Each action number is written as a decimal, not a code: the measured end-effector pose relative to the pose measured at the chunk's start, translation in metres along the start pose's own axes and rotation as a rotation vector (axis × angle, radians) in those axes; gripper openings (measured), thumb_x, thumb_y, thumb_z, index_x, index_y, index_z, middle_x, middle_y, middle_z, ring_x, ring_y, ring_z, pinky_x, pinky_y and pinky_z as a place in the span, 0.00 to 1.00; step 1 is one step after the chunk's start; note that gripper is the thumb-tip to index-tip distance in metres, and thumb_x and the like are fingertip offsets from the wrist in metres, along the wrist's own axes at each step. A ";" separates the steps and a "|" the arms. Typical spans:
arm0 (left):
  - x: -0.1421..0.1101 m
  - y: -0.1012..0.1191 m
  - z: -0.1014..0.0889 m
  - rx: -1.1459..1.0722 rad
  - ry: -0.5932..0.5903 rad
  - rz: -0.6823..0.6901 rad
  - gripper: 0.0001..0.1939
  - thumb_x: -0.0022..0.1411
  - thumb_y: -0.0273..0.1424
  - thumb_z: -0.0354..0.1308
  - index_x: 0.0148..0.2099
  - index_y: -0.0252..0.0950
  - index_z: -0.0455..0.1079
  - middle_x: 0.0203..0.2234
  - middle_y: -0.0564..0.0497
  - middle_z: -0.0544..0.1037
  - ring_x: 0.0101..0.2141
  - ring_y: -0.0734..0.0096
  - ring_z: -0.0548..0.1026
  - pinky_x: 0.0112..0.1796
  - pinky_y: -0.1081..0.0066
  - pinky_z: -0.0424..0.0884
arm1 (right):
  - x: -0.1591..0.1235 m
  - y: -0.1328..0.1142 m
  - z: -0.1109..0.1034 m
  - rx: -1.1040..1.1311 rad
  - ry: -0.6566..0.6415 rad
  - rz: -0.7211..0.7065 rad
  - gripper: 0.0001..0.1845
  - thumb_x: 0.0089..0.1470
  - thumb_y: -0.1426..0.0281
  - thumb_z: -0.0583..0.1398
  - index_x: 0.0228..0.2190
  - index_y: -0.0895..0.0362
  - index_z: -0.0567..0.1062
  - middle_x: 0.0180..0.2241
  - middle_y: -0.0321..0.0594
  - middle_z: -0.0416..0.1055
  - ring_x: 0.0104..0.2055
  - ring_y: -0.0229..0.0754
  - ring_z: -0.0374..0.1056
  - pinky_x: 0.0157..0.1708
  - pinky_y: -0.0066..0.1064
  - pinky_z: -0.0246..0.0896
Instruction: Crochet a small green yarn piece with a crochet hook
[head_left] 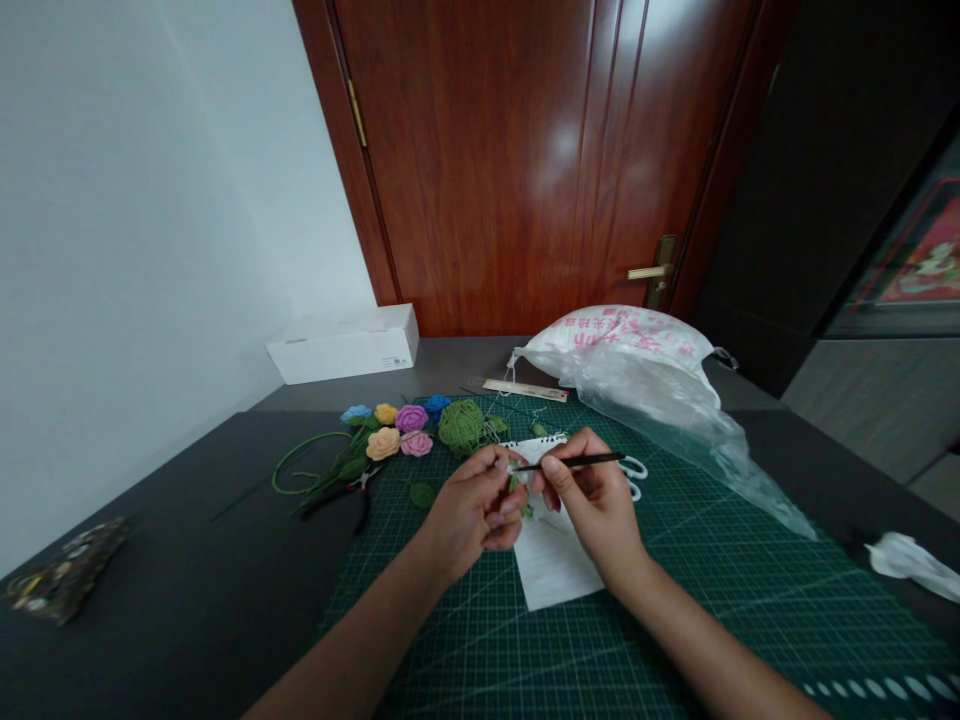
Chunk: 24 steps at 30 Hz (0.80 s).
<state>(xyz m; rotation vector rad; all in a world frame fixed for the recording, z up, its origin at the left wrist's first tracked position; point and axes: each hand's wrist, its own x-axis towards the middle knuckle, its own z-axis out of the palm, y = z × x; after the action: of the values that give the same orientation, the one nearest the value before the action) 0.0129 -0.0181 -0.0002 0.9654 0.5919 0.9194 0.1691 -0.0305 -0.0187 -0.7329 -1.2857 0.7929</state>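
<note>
My left hand [476,502] pinches a small green-and-white crochet piece [514,482] between thumb and fingers; the fingers partly hide it. In my right hand [600,500] is a slim crochet hook [596,460] with a black handle, its tip pointing left and meeting the piece. Below both hands lies a white spiral notebook [551,570] on a green cutting mat [465,660]. A ball of green yarn [461,426] rests just beyond my left hand. White-handled scissors [636,467] lie partly hidden behind my right hand.
Crocheted flowers [411,418] with green stems lie left of the yarn, beside black-handled pliers [363,482]. A ruler [525,390], a white box [345,345] and a filled plastic bag [637,350] are at the back. White tissue [911,562] lies far right, a patterned packet [71,570] far left.
</note>
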 end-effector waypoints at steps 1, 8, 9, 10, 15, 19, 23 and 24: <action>0.000 0.000 0.000 0.003 0.000 0.000 0.11 0.66 0.39 0.61 0.40 0.36 0.66 0.20 0.57 0.65 0.16 0.81 0.50 0.15 0.82 0.51 | 0.000 0.000 0.000 -0.003 -0.005 0.003 0.13 0.63 0.61 0.63 0.31 0.53 0.68 0.24 0.33 0.73 0.20 0.35 0.66 0.22 0.28 0.61; 0.000 0.000 -0.001 0.013 0.004 -0.003 0.14 0.64 0.40 0.63 0.39 0.38 0.63 0.19 0.58 0.64 0.17 0.81 0.50 0.15 0.83 0.50 | 0.000 -0.001 0.000 -0.012 0.025 0.014 0.14 0.63 0.59 0.63 0.31 0.52 0.67 0.23 0.32 0.73 0.20 0.36 0.66 0.21 0.28 0.61; 0.000 -0.001 -0.001 0.013 0.004 -0.004 0.15 0.64 0.41 0.63 0.39 0.38 0.63 0.19 0.59 0.64 0.17 0.81 0.50 0.15 0.83 0.50 | 0.000 -0.002 0.000 -0.011 0.037 0.005 0.13 0.63 0.59 0.63 0.32 0.52 0.67 0.23 0.33 0.73 0.20 0.36 0.66 0.21 0.28 0.61; 0.000 -0.001 -0.001 0.014 0.003 -0.005 0.15 0.64 0.41 0.63 0.39 0.38 0.63 0.19 0.59 0.63 0.17 0.81 0.50 0.16 0.83 0.50 | 0.000 -0.002 0.000 -0.009 0.045 -0.004 0.13 0.63 0.59 0.63 0.32 0.52 0.68 0.24 0.33 0.73 0.21 0.36 0.66 0.21 0.28 0.62; 0.000 -0.001 0.000 0.021 -0.001 -0.003 0.15 0.64 0.40 0.63 0.38 0.38 0.62 0.19 0.58 0.64 0.17 0.81 0.50 0.15 0.82 0.50 | -0.001 -0.002 0.000 -0.051 0.009 -0.010 0.13 0.63 0.60 0.62 0.31 0.52 0.68 0.24 0.34 0.73 0.21 0.36 0.66 0.22 0.28 0.62; 0.000 -0.001 -0.001 0.026 -0.004 0.000 0.14 0.65 0.39 0.62 0.38 0.38 0.62 0.20 0.58 0.65 0.17 0.81 0.50 0.15 0.82 0.50 | -0.002 -0.001 -0.001 -0.081 0.006 0.003 0.13 0.64 0.60 0.62 0.30 0.52 0.67 0.24 0.33 0.72 0.20 0.35 0.66 0.21 0.27 0.60; 0.000 -0.002 -0.001 0.033 -0.009 -0.002 0.13 0.66 0.39 0.60 0.39 0.38 0.61 0.20 0.57 0.65 0.17 0.81 0.50 0.15 0.82 0.50 | -0.001 -0.002 -0.002 -0.070 0.011 0.011 0.14 0.64 0.60 0.62 0.30 0.52 0.67 0.23 0.33 0.72 0.19 0.35 0.65 0.20 0.27 0.59; 0.000 -0.002 -0.001 0.035 -0.011 -0.002 0.13 0.67 0.39 0.60 0.39 0.38 0.61 0.20 0.57 0.65 0.17 0.81 0.50 0.15 0.82 0.50 | -0.001 -0.002 -0.001 -0.064 0.006 0.016 0.14 0.64 0.59 0.62 0.30 0.52 0.67 0.23 0.33 0.72 0.19 0.35 0.65 0.21 0.27 0.59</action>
<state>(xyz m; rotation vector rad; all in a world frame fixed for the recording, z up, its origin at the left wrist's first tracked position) 0.0130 -0.0181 -0.0024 1.0003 0.6011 0.9038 0.1706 -0.0324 -0.0180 -0.7977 -1.3060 0.7647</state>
